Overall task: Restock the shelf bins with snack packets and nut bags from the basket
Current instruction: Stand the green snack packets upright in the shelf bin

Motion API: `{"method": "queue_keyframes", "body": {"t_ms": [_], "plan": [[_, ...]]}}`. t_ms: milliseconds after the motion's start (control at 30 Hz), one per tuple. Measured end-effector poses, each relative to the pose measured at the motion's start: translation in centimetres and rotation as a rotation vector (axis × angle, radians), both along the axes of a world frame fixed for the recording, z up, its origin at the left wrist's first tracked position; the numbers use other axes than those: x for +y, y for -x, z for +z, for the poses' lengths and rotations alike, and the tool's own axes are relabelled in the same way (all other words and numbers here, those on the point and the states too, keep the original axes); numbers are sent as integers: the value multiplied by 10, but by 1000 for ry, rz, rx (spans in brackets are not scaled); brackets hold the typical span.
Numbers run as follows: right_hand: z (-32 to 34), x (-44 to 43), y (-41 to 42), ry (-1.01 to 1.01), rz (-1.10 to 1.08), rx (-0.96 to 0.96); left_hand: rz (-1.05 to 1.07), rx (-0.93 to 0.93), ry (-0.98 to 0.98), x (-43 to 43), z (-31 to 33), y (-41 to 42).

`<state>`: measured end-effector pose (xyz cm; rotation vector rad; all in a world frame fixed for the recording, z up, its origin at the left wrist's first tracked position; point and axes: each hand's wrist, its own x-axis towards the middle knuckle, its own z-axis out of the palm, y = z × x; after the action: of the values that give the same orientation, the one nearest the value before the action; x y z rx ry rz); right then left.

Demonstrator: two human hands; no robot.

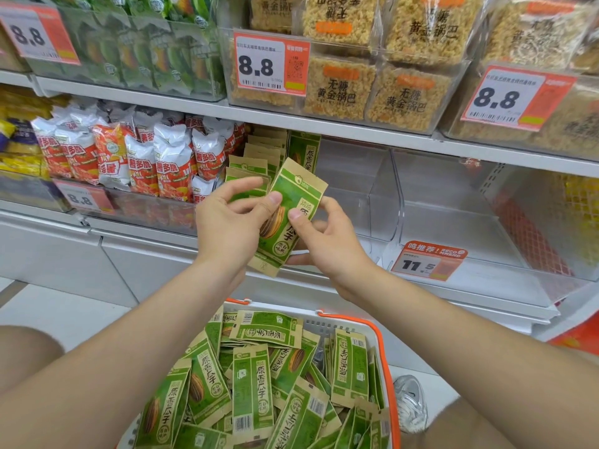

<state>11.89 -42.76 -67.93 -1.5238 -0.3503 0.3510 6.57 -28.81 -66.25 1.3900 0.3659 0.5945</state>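
A green and tan sunflower seed packet [288, 209] is held tilted in front of the middle shelf. My left hand [231, 218] pinches its left edge with thumb and fingers, and my right hand [327, 236] pinches its right edge. Behind it, several matching packets [259, 157] stand upright in a clear shelf bin. Below my arms, a white basket with an orange rim [382, 348] is filled with several loose seed packets [249, 380].
Red and white snack bags [142, 153] fill the bin to the left. Two clear bins [447, 202] to the right hold nothing, above an 11.5 price tag [428, 261]. The upper shelf carries green bags and rice crust packs [382, 89]. A shoe [410, 403] is beside the basket.
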Motion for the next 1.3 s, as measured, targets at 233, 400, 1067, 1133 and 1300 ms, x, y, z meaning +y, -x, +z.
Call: {"method": "queue_keyframes", "body": {"t_ms": [233, 400, 1067, 1133, 1300], "plan": [[-2, 1, -16, 122, -16, -155, -107, 52, 50, 3, -1, -5], [8, -4, -39, 156, -105, -10, -96, 174, -721, 20, -10, -17], [9, 54, -193, 587, -354, -243, -21, 285, -2017, 59, -29, -64], [6, 59, -202, 695, -406, -310, -36, 321, -2000, 61, -31, -66], [-11, 63, -214, 665, -542, -317, -41, 366, -1966, 57, -31, -69]]}}
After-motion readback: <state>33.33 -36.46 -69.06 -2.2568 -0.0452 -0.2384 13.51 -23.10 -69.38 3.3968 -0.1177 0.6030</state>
